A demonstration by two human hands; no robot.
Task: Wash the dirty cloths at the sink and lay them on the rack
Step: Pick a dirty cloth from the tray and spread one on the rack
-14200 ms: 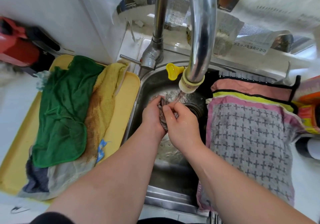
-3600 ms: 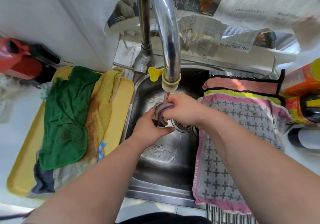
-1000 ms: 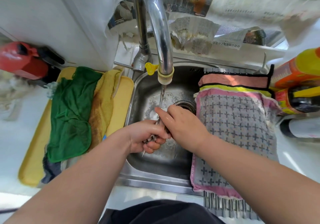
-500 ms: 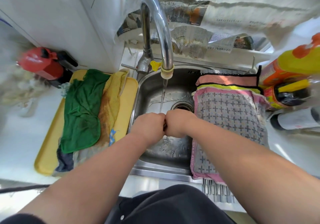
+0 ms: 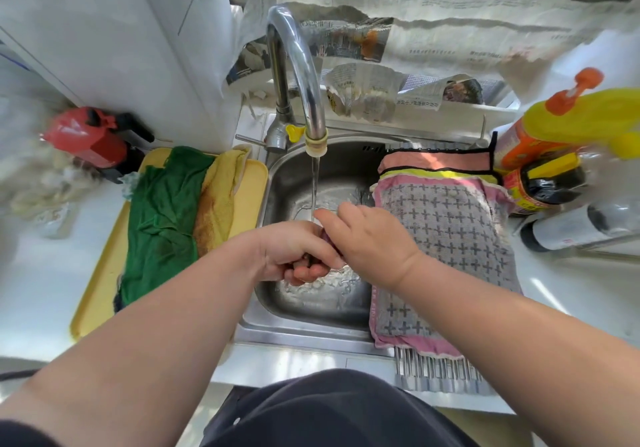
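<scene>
Left hand [image 5: 294, 251], right hand [image 5: 372, 238] grip wadded cloth [image 5: 329, 240] over sink [image 5: 304, 323], under running tap [image 5: 294, 58]. Cross-pattern cloth [image 5: 450, 232] on rack [image 5: 443, 374].

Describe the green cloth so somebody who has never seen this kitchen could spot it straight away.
Find the steel sink under the running tap; a yellow tray lies just left of it. The green cloth tops the pile on that tray, a stained yellow towel along its right edge. It is the only green cloth in view.
</scene>
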